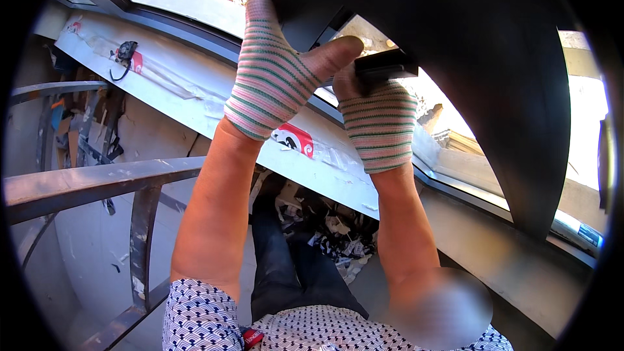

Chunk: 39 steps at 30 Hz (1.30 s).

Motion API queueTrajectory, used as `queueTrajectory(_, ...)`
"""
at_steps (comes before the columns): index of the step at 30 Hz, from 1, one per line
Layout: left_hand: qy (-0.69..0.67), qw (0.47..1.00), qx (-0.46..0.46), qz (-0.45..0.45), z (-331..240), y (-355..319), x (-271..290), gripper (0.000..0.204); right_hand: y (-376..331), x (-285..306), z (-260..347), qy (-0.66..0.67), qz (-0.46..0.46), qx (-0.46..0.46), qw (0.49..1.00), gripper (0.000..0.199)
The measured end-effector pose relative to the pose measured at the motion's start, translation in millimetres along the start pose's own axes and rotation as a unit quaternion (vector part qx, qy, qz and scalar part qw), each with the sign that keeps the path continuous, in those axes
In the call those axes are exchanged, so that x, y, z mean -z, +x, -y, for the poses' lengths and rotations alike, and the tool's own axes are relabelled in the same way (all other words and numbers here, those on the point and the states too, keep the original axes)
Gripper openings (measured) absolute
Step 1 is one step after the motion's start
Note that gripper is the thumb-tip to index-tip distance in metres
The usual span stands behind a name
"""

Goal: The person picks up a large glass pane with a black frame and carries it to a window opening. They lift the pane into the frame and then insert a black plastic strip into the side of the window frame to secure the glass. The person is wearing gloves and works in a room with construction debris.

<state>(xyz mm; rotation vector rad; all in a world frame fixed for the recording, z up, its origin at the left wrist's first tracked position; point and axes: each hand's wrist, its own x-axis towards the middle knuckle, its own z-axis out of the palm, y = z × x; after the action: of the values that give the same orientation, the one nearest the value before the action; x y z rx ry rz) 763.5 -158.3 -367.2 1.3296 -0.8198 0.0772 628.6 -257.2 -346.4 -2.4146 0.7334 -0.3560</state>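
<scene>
- Risk of a slip comes first: the dark window frame (455,58) is held overhead, and the grip looks to be on its edge only, so a weak hold could let it swing down onto the person
- The left hand (276,68), in a striped glove, is closed around the frame's edge at about 11 o'clock of the picture, thumb (335,52) stretched out flat under the dark profile
- The right hand (377,120), also gloved, sits just beside it toward 12 o'clock; its fingers curl up around a small black block-like part (383,65) of the frame, but how tight they close cannot be told, because the part hides the fingertips
- The frame fills the upper right, from 12 to 3 o'clock; its long axis runs from the top centre down toward 4 o'clock, where the lower end points to the window sill (468,234)
- A second danger is the metal railing (97,182) at 8 o'clock: the person seems to stand close to it, and rubble (338,240) lies below near the feet, so a shift of balance while both hands are busy could end badly
</scene>
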Motion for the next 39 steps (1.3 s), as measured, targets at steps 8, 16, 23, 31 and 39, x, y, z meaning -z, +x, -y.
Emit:
queueTrajectory(8,-0.026,0.996,0.088,0.006,14.6,-0.5,1.2,0.063,4.8,-0.9,-7.4,-0.097,-0.031,0.116,0.988,0.021)
queueTrajectory(16,0.088,0.992,0.087,0.002,9.2,-4.2,3.9,0.064,-23.0,11.9,-4.9,0.062,-0.054,-0.141,0.987,0.050)
queueTrajectory(23,-0.067,0.984,0.164,-0.005,-8.2,-5.8,5.8,0.065,-17.3,4.0,-4.5,-0.197,-0.074,0.185,0.960,0.044)
queueTrajectory(31,-0.001,0.997,0.061,-0.036,-17.3,-20.0,7.2,0.102,2.9,-8.8,26.5,-0.102,-0.022,0.025,0.994,0.050)
queueTrajectory(39,0.016,0.998,0.059,-0.024,-22.5,-8.7,-6.8,0.111,7.2,-26.8,13.2,-0.128,0.006,0.063,0.990,0.026)
